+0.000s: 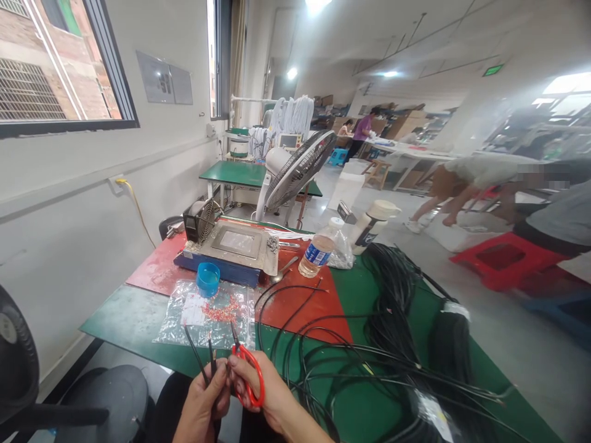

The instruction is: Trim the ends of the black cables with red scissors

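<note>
My left hand [203,397] is closed round thin black cable ends [199,357] that stick up from its fingers at the near table edge. My right hand [263,391] grips red-handled scissors [249,372], blades pointing up and away, right beside the left hand. Loose black cables [323,357] loop across the green table [124,317] to my right. Just beyond my hands lies a clear plastic bag [207,314] holding small red pieces.
A blue cap [207,278], a metal heating unit [233,246] with a small fan, a water bottle [318,249] and a white bottle [372,224] stand farther back. A floor fan [295,172] rises behind. Thick cable bundles [415,320] lie right. People work beyond, near a red stool [498,258].
</note>
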Demonstrator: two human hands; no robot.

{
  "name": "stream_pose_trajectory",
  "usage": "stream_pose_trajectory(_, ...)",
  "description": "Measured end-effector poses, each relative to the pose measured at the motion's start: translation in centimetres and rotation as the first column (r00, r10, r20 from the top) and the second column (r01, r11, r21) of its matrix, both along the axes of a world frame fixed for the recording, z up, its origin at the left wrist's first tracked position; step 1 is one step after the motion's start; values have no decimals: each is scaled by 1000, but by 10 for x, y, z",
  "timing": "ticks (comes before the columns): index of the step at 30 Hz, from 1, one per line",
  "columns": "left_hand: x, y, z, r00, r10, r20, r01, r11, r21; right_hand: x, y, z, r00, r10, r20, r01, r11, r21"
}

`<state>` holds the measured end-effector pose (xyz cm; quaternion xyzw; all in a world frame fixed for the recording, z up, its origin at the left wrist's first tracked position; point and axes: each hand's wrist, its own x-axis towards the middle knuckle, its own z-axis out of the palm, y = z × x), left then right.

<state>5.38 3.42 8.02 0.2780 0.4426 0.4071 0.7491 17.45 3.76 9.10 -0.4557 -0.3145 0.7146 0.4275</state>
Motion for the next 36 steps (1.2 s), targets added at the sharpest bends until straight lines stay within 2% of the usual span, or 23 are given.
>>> stream_pose_trajectory(4,1,0,-3,1000,30,-6,-30,1000,-4,-1,-3,-9,986,-58,155,36,989,141)
stream_pose_trajectory(7,1,0,-5,999,53,-8,-53,999,-2,-1,-5,-15,981,-80,179,47,982,182)
stream_pose_trajectory(13,3,-1,-5,999,36,-7,-36,999,19,-3,-5,-8,992,-50,-112,56,997,45)
stream_pose_trajectory(16,4,0,-5,998,61,-12,-61,998,12,-3,-4,-4,982,-57,-180,61,998,16)
stream_pose_trajectory(27,3,-1,-6,997,83,5,-83,997,0,-3,-4,0,986,-68,-151,57,996,-74)
stream_pose_trajectory(32,1,2,-6,998,58,15,-58,998,-4,-2,-3,-2,991,-87,-100,89,996,25)
stream_pose_trajectory(36,0,2,-6,996,85,-4,-85,996,4,1,-1,0,993,-101,-62,105,992,63)
